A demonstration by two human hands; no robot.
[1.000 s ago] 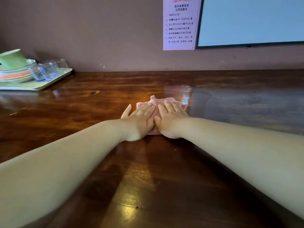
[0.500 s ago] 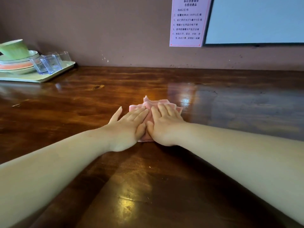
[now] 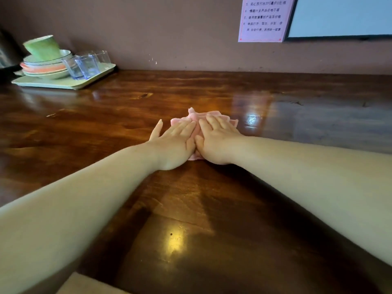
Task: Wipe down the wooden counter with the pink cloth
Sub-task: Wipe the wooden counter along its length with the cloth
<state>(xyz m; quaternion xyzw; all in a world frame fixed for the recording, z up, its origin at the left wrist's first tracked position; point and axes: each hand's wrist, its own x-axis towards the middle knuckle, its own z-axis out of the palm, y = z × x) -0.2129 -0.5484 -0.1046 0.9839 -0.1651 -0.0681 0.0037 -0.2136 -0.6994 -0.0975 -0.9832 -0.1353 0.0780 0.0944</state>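
A folded pink cloth (image 3: 214,115) lies flat on the glossy dark wooden counter (image 3: 127,115), near its middle. My left hand (image 3: 174,141) presses on the cloth's left part with straight fingers, its little finger stretched out onto the bare wood. My right hand (image 3: 216,141) lies flat beside it on the right part, thumbs nearly touching. Most of the cloth is hidden under the two hands; only its far edge and a near corner show.
A pale green tray (image 3: 63,83) stands at the far left against the wall, carrying stacked bowls (image 3: 45,67), a green cup (image 3: 41,47) and clear plastic cups (image 3: 87,64). A pink notice (image 3: 263,20) and a white board (image 3: 341,15) hang on the brown wall.
Both hands have slid the cloth leftward along the counter, and the view has followed; the tray now appears closer and the notice sits further right.
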